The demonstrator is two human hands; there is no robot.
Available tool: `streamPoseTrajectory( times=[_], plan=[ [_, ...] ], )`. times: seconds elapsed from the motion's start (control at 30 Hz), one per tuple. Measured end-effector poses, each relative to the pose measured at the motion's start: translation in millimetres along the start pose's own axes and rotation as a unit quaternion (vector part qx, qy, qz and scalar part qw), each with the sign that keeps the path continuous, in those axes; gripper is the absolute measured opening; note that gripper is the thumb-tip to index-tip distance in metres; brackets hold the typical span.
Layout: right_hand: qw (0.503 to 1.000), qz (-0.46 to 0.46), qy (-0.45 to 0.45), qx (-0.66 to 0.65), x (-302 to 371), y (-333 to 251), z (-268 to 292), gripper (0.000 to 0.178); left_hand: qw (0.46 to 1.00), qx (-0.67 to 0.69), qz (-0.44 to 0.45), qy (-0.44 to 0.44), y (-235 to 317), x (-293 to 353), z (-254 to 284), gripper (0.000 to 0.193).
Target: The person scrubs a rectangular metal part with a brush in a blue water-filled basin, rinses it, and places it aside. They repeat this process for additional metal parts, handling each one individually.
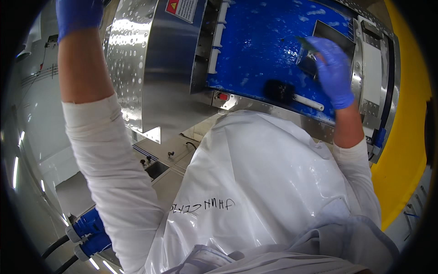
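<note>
My right hand (332,68), in a blue glove, is over the right side of a wet blue belt (255,55). Its fingers are curled round a small green flat piece (305,44) that looks like a scouring pad; most of it is hidden by the glove. Just behind and below this hand is a shiny metal box-shaped part (335,34), partly covered by it. Nearer to me on the belt lies a brush with black bristles (279,91) and a white handle (309,102). My left hand (80,16), also blue-gloved, reaches up at the far left, its fingers cut off by the picture's edge.
A steel housing (171,68) with a warning label stands left of the belt. A red switch (222,97) sits on the near steel rail. White guides (215,59) line the belt's left edge. Blue plugs (93,233) with black cables are at lower left; a yellow surface (406,150) curves along the right.
</note>
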State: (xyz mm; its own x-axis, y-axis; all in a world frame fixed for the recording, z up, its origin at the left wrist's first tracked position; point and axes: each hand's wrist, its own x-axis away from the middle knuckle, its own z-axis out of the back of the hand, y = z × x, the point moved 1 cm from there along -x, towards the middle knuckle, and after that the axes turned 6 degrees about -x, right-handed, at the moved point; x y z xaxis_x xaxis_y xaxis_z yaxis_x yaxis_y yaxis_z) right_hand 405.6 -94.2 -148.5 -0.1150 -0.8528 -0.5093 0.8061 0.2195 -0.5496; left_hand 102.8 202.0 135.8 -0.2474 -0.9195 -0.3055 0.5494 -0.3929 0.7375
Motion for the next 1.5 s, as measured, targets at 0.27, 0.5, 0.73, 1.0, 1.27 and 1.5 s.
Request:
streamPoseTrajectory(
  times=[0.27,0.5,0.73,1.0,1.27,1.5],
  plan=[
    [0.991,-0.089,-0.033,0.099,45,81,3,0.03,0.996,-0.016,-0.057,0.061,-96,-66,66,0.031],
    [0.992,-0.089,-0.019,0.082,38,69,-6,0.027,0.937,-0.255,-0.152,-0.181,-86,-151,51,0.043],
    [0.986,-0.126,-0.045,0.095,45,77,-5,0.027,0.93,0.298,0.068,-0.207,-98,-48,78,0.024],
    [0.989,-0.113,-0.055,0.074,35,75,-3,0.027,0.983,-0.158,0.012,-0.092,-78,-144,13,0.029],
    [0.986,-0.13,-0.062,0.079,42,74,2,0.026,0.942,0.295,0.097,-0.125,-83,-34,48,0.032],
    [0.988,-0.111,-0.061,0.089,38,77,-2,0.028,0.991,0.03,0.128,0.007,-101,-171,25,0.031]
  ],
)
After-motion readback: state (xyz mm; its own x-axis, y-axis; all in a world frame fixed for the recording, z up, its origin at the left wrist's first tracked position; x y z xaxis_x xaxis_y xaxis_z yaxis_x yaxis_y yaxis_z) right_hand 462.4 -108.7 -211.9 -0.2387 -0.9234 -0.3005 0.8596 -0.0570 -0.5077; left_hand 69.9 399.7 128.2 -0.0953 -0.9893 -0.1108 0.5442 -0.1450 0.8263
